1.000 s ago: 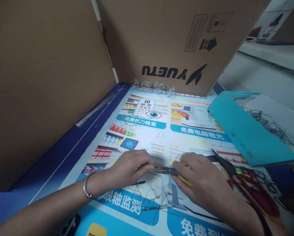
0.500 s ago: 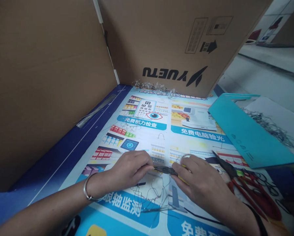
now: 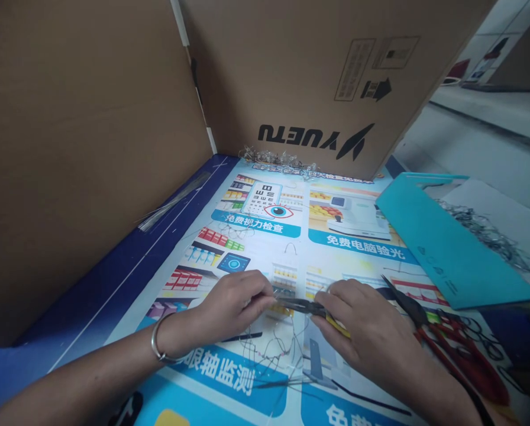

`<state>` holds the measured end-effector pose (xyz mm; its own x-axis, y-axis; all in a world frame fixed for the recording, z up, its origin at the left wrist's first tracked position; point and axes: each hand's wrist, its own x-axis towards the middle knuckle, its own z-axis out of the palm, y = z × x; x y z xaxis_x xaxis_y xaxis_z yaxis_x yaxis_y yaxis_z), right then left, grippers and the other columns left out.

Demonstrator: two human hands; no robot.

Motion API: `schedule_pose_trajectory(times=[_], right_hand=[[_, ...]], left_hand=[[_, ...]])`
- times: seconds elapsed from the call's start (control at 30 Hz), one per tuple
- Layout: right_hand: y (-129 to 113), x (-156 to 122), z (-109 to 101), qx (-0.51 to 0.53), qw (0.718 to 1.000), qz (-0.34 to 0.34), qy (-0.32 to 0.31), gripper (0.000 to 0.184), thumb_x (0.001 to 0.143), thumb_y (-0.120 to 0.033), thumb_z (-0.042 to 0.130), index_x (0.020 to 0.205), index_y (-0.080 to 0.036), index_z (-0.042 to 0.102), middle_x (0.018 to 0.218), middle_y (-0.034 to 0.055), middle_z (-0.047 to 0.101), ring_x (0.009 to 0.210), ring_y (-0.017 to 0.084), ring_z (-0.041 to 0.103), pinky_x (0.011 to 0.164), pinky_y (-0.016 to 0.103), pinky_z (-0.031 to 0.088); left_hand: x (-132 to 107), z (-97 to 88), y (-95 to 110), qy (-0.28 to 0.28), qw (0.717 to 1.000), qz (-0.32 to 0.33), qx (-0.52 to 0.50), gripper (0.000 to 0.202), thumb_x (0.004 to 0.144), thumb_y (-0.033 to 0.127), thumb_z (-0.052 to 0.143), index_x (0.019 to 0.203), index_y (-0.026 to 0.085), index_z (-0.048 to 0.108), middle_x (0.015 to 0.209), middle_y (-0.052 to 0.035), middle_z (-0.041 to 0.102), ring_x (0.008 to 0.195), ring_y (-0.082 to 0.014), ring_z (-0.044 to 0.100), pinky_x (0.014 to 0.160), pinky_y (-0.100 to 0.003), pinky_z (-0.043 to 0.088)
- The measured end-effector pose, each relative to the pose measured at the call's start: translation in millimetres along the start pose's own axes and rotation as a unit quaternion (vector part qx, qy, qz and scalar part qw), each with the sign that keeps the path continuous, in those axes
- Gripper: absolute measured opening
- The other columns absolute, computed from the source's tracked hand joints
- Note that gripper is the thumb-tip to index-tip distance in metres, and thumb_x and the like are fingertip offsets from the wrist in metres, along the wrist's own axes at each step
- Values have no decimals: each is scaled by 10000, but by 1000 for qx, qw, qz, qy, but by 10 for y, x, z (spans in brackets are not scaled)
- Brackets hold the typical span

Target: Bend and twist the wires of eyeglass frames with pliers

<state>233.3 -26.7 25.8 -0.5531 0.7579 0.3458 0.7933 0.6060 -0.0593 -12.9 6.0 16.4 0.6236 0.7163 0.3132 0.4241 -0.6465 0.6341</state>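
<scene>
My left hand [image 3: 241, 302], with a silver bangle at its wrist, is closed in a pinch on a thin wire [image 3: 279, 293], which is mostly hidden by the fingertips. My right hand [image 3: 362, 325] is wrapped round pliers [image 3: 303, 305] with yellow handles. The dark jaws point left and meet the left fingertips. Just below the pliers lie bent wire pieces [image 3: 269, 349], some with small pinkish spots. Several straighter dark wires [image 3: 280, 383] lie nearer to me on the printed poster sheet [image 3: 303, 248].
Red-handled scissors [image 3: 451, 349] lie right of my right hand. Beyond them a turquoise folder [image 3: 442, 254] stands beside a heap of wire bits [image 3: 487, 234]. Cardboard panels [image 3: 291, 71] rise at the back and left. Straight wires [image 3: 171, 204] and a clear wiry cluster [image 3: 278, 160] lie along them.
My right hand has shifted slightly right and its grip on the pliers has loosened a little, showing more of the jaws. The left hand has barely moved.
</scene>
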Motion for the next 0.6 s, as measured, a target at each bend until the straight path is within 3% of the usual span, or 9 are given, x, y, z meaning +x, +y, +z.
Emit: schedule_pose_trajectory(times=[0.6], right_hand=[[-143,2,48,-47,999,8,-9,155,856,-312,501,828,-204,607,728,48,550,726,194,488,638,307,303]], left_hand=[[-29,82,59,49,999,1,13,92,831,141,517,741,160,519,660,5,557,593,-86,499,539,-214,380]])
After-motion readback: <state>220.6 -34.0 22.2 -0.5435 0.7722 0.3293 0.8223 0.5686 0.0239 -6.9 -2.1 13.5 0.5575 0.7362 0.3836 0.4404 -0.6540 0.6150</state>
